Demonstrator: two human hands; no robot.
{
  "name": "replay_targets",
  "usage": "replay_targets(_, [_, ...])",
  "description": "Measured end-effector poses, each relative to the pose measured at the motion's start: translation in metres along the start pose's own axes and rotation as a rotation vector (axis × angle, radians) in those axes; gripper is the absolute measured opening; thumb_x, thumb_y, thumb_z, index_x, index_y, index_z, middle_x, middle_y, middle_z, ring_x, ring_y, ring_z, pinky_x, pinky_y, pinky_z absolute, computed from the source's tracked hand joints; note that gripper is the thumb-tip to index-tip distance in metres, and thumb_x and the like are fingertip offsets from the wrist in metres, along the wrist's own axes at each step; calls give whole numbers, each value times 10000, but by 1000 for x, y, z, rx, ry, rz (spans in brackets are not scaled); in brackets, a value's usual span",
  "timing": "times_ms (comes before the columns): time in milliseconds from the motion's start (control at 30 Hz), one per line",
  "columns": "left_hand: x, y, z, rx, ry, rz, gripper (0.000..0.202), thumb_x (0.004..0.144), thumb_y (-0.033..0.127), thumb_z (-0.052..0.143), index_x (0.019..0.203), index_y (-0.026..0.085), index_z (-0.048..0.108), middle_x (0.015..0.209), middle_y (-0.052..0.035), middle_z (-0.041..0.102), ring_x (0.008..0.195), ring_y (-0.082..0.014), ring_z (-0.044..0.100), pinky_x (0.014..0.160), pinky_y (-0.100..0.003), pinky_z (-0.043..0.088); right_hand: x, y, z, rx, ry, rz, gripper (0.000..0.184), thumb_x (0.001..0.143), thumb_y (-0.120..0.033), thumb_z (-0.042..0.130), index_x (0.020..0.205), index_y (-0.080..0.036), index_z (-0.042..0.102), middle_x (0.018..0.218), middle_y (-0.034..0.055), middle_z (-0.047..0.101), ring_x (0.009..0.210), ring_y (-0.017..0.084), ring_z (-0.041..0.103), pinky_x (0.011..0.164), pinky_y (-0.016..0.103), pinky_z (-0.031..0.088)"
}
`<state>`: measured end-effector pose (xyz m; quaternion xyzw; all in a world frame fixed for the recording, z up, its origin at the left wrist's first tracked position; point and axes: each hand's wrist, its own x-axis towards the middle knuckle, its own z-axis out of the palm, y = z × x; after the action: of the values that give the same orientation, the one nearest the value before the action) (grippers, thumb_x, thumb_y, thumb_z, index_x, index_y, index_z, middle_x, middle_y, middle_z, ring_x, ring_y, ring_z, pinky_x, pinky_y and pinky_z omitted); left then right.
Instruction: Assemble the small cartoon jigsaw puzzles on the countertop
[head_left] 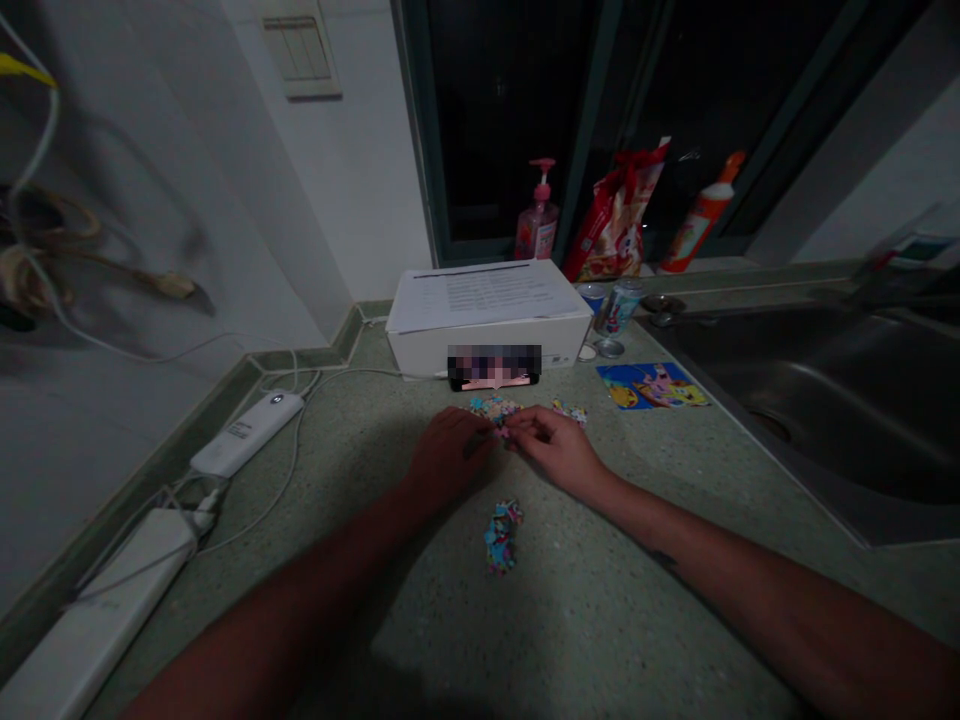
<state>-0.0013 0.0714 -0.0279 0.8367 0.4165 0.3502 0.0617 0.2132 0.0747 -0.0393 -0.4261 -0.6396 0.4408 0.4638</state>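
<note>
Small colourful jigsaw pieces lie in a loose pile [495, 405] on the counter. My left hand [451, 445] is at the pile's left front edge, its fingers curled with the tips together; what they hold, if anything, I cannot make out. From the right, my right hand [553, 445] meets it, thumb and fingertips pinched at a pinkish jigsaw piece [504, 433]. A smaller group of pieces [571, 411] shows just behind the right hand. Nearer to me, a strip of pieces [501, 537], seemingly joined, lies between my forearms.
A phone [495, 380] leans against a white box [487, 345] behind the pile. To the right lie a blue cartoon picture card [652, 386], a can [619, 308] and the sink [787, 500]. Power strips [247, 432] with cables run along the left wall.
</note>
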Motion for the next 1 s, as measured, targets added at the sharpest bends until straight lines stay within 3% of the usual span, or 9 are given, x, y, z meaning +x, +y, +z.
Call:
replay_targets(300, [0, 0, -1, 6, 12, -23, 126, 961, 212, 666, 1055, 194, 748, 976, -60, 768, 955, -234, 702, 907, -407, 570, 0, 3, -1, -75, 26, -21, 265, 883, -408, 663, 1040, -207, 734, 899, 80, 795, 747, 214, 749, 698, 368, 607])
replay_targets(733, [0, 0, -1, -6, 7, -32, 135, 978, 232, 660, 1073, 196, 749, 985, -64, 773, 970, -232, 706, 933, -411, 568, -4, -4, -3, -243, 22, -81, 270, 892, -346, 668, 1113, -212, 746, 789, 27, 746, 657, 175, 672, 620, 303, 528])
replay_targets(900, [0, 0, -1, -11, -9, -35, 129, 979, 235, 658, 1056, 198, 756, 974, -62, 773, 963, -234, 706, 930, -412, 570, -6, -13, -6, -355, 7, -205, 207, 921, -339, 682, 1088, -249, 763, 993, 60, 760, 754, 178, 694, 690, 321, 549])
replay_targets(1000, [0, 1, -2, -18, -18, -34, 129, 983, 243, 654, 1048, 200, 756, 972, -60, 772, 957, -232, 704, 925, -417, 573, -5, -16, -8, -396, 1, -238, 176, 930, -335, 685, 1067, -262, 769, 1013, 64, 761, 780, 188, 693, 724, 337, 560])
